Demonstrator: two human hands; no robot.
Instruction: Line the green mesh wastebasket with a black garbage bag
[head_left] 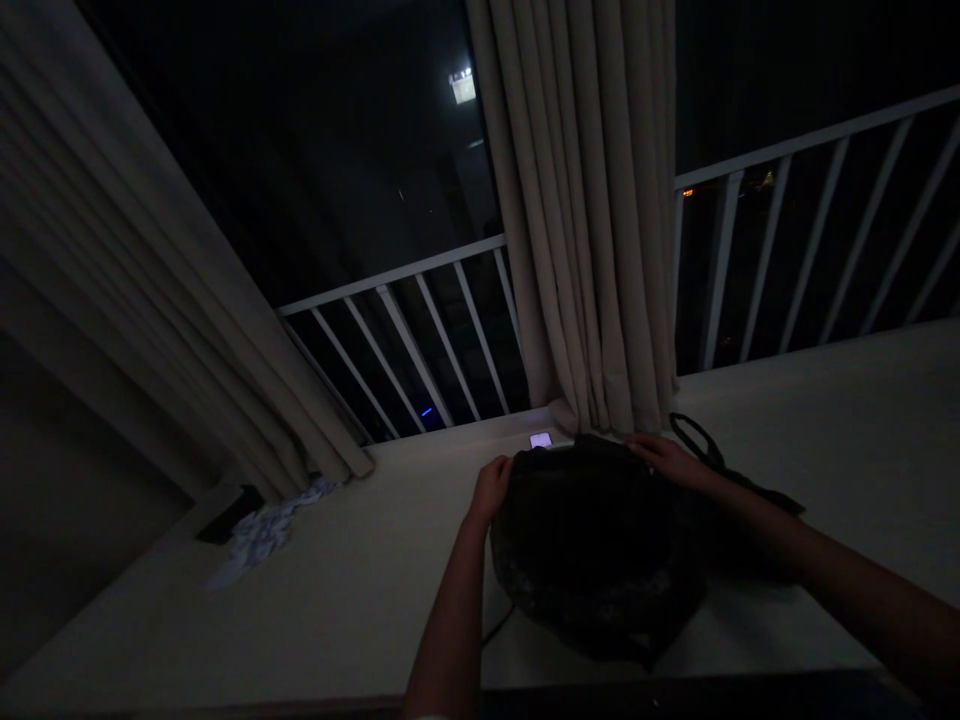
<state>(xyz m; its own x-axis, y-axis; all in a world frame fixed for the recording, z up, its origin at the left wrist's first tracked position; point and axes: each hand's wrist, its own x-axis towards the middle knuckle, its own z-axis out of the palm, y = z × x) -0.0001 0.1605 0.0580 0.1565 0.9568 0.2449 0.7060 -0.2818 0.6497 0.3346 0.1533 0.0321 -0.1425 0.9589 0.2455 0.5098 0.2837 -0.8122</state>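
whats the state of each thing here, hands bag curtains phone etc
left hand: on the far left edge of the bag, fingers curled over it
right hand: laid on the bag's far right edge
black bag: lying on the white surface, open or shut too dark to tell
phone: flat behind the bag, screen lit
curtains: drawn aside, bunched
bag strap: loose, trailing right
papers: scattered by the left curtain
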